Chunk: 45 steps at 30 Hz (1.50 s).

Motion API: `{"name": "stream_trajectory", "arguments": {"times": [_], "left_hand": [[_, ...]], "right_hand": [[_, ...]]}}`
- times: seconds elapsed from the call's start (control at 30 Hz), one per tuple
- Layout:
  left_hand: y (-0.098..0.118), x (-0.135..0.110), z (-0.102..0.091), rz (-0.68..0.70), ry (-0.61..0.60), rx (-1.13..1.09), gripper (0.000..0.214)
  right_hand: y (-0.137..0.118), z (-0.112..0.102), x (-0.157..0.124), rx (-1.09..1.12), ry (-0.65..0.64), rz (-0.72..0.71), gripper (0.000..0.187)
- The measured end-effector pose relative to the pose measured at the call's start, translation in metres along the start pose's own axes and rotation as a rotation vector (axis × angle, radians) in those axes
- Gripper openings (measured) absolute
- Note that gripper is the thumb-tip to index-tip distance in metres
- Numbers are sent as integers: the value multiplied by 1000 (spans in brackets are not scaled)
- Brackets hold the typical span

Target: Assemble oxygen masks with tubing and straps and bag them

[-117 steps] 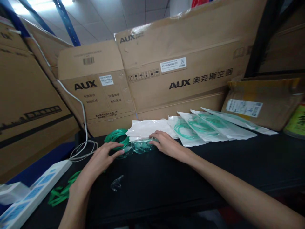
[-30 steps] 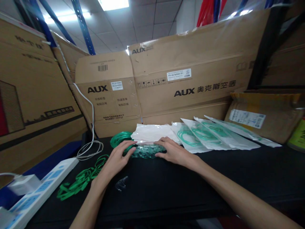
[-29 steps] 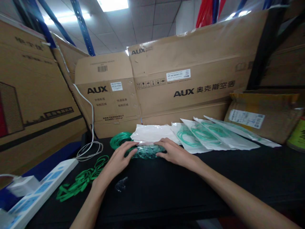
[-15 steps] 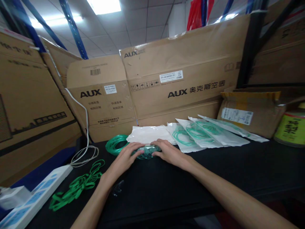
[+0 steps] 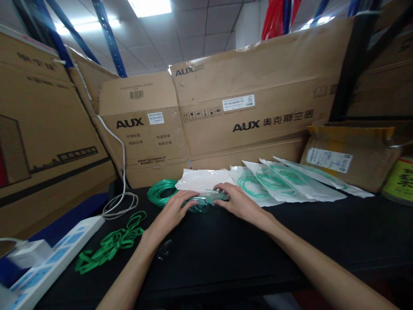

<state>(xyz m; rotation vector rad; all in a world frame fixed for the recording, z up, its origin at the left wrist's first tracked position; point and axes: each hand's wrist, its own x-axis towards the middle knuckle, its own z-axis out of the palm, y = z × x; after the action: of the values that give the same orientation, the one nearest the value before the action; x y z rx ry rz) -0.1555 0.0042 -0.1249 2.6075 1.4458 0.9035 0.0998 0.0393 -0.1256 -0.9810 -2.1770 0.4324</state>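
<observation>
Only the head cam here. Half a second ago the clear, green-tinted, rounded plastic pieces sat as one tidy row between both palms; now one pale, see-through piece is tipped up at the right end and the row looks looser. My read: they're being handled one by one rather than as a block.

Left hand has thumb and fingers closed around the row's left end, right hand is pinching the tipped piece. All of it's mid-table, low over the black tabletop.

Around that: a glossy green tubing coil tight by the left fingers, flat white pouches right behind, so not much room backwards. Tangled green flat straps and a small clear plastic bit lie near the left forearm, easy to snag imo.
</observation>
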Motion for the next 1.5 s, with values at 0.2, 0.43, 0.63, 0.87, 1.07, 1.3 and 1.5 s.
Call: {"name": "stream_trajectory", "arguments": {"times": [0.2,0.43,0.63,0.87,1.07,1.3,1.5], "left_hand": [[19,-12,-21,-38,98,38,32],[39,-100,-43,-244,-24,154,38],[26,-139,-33,-315,14,198,40],[26,-134,-35,-304,-73,92,35],[29,-133,-37,-295,-93,97,34],[31,-131,-35,-285,-126,58,33],[31,-135,-34,-290,-118,50,37]], "right_hand": [[-27,-3,-40,118,-1,79,32],[-54,10,-96,380,-129,211,25],[-56,14,-101,405,-162,210,26],[-52,15,-103,443,-166,201,28],[-54,13,-102,439,-177,201,28],[-53,14,-102,445,-181,196,29],[-55,12,-101,454,-200,204,30]]}}
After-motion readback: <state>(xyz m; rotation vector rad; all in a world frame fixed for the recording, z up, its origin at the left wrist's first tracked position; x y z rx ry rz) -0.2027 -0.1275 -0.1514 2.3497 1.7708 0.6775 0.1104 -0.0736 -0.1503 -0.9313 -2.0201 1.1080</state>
